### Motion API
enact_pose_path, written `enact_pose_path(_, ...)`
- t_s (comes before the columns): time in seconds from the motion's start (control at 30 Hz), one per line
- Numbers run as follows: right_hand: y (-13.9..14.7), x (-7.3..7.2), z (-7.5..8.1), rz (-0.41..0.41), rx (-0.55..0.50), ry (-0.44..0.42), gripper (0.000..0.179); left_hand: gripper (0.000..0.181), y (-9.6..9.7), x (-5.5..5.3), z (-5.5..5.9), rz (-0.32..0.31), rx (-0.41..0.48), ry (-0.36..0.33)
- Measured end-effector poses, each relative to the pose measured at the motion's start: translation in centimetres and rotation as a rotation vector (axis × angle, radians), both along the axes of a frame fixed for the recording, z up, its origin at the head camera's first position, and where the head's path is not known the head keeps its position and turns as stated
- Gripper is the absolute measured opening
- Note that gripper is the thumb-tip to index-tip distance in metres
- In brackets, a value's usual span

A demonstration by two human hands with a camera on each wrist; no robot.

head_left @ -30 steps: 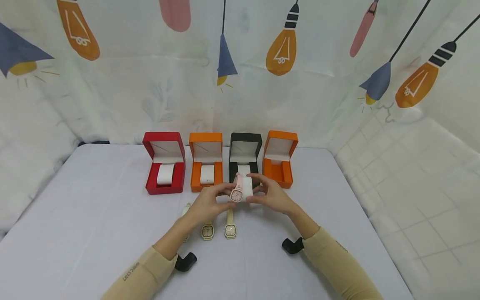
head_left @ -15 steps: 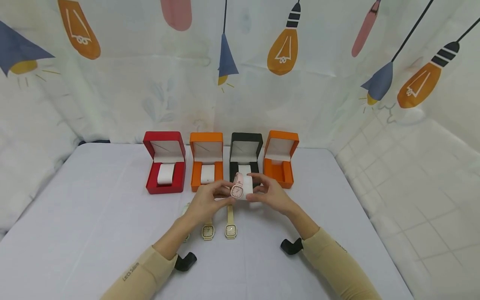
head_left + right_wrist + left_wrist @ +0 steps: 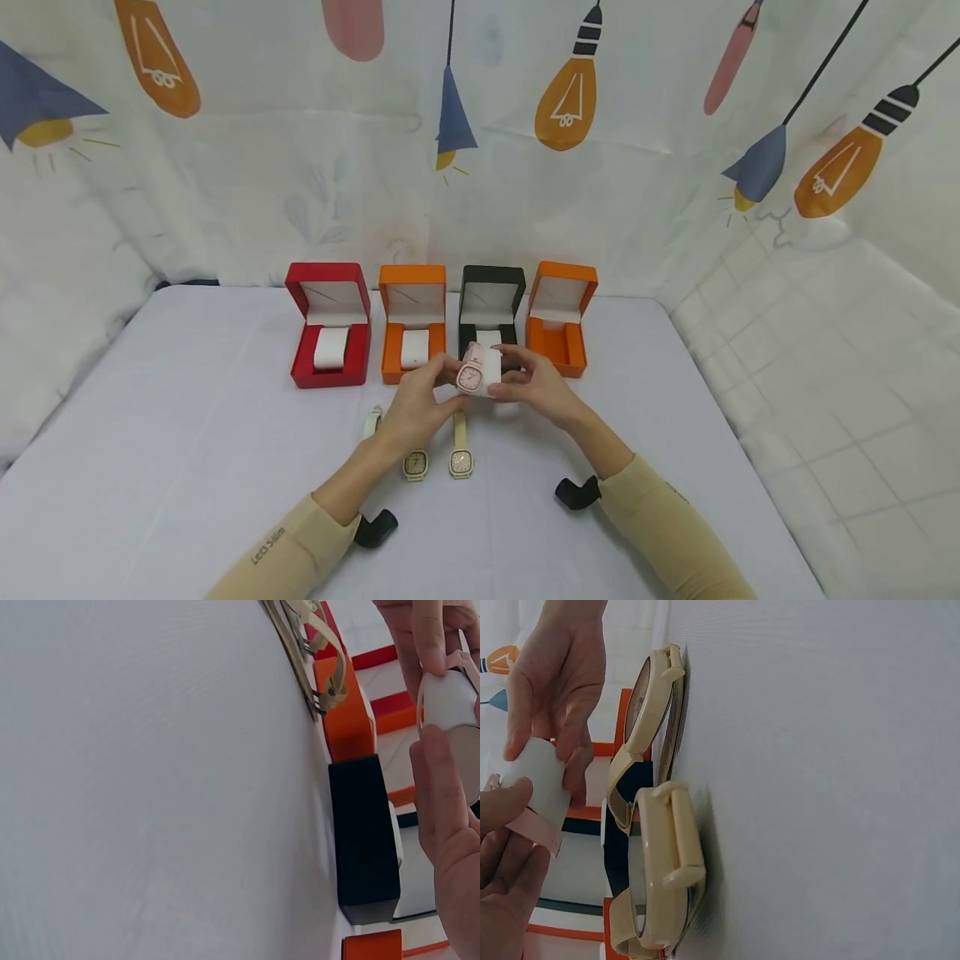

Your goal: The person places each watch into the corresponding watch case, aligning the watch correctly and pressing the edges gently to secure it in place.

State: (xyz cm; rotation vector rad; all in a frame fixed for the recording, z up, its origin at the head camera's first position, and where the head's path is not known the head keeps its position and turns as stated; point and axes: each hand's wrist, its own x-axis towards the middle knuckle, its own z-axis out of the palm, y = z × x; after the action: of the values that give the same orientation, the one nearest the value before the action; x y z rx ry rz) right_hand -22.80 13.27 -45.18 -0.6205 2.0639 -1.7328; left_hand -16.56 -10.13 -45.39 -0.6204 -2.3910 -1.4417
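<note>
In front of the dark box, both hands hold a pink watch (image 3: pixel 470 377) around a white watch cushion (image 3: pixel 492 371), raised off the table. My left hand (image 3: pixel 418 407) pinches the pink strap with thumb and fingers, on the watch-face side. From the other side my right hand (image 3: pixel 543 390) grips the cushion by its ends, between thumb and fingers. In the left wrist view the strap (image 3: pixel 534 827) lies round only part of the cushion (image 3: pixel 544 776). Whether its buckle is fastened cannot be seen.
Open boxes stand in a row: red (image 3: pixel 300 362), orange (image 3: pixel 392 367), dark (image 3: pixel 467 333) and orange (image 3: pixel 576 346). The last has no cushion showing. Two cream watches (image 3: pixel 461 462) and a pale one (image 3: pixel 372 422), partly behind the left arm, lie on the white table (image 3: pixel 187 433).
Both hands have shifted slightly left and up with the pink watch and cushion. The left hand has turned a little, showing more of the pale watch. Boxes and lying watches stay put.
</note>
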Motion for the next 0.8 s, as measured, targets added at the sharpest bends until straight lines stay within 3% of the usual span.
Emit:
enact_pose_path(0.37, 0.07, -0.35, 0.35, 0.040, 0.017, -0.002, 0.076, 0.046, 0.14, 0.05, 0.10, 0.009, 0.004, -0.010)
enact_pose_path(0.8, -0.30, -0.41, 0.36, -0.021, 0.069, 0.061, 0.072, 0.046, 0.13, 0.27, 0.28, 0.031, 0.014, -0.001)
